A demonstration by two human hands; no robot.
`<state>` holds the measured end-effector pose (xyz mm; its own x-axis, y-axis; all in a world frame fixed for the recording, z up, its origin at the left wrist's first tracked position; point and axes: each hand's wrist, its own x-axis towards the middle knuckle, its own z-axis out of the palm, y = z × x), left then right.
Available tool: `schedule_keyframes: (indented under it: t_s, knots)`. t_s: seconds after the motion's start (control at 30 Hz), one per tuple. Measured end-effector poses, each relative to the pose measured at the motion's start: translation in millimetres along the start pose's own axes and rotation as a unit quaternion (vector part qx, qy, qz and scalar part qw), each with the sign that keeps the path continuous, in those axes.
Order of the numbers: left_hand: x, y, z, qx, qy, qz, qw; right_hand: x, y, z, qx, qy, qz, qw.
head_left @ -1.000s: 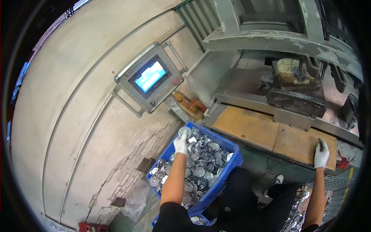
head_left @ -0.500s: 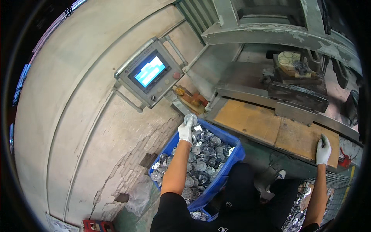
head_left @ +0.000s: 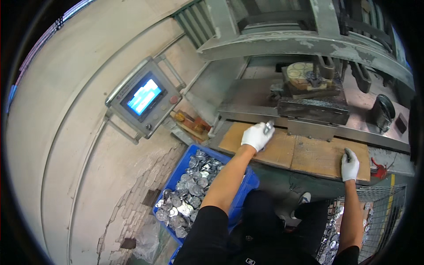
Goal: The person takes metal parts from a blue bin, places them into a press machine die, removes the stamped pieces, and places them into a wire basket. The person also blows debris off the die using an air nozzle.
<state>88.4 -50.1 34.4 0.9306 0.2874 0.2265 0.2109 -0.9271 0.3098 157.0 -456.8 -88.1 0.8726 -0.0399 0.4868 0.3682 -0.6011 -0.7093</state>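
Observation:
My left hand (head_left: 257,138), in a white glove, is closed on a shiny metal disc (head_left: 268,128), seen nearly edge-on. It is held over the left part of a brown board (head_left: 277,149) along the front of the machine. My right hand (head_left: 350,165), also gloved and dark at the fingertips, rests at the board's right end with its fingers loosely extended; nothing shows in it. Left of my left forearm stands a blue bin (head_left: 249,187) heaped with similar round metal parts (head_left: 182,194).
Beyond the board, the machine bed carries a dark metal block (head_left: 314,110) with a round-patterned plate (head_left: 301,73) on top. A control panel (head_left: 143,99) with a lit screen hangs at the left. A wire basket (head_left: 384,207) holding metal parts and a red-handled tool (head_left: 378,168) are at the right.
My left hand has carried the metal disc from above the blue bin rightward to over the brown board. The view has shifted right. My right hand stays at the board's right end.

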Motion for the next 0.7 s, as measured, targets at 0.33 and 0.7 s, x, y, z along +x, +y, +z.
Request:
schedule_keyframes:
  t_s: [0.33,0.7]
  knots:
    - [9,-2,16,0.102,-0.121,0.232,0.96,1,-17,-4,-0.014,0.008,-0.022,1.0]
    - [6,-37,35,-0.176,0.065,-0.055,0.981,2,-25,-4,-0.012,0.006,-0.013,1.0]
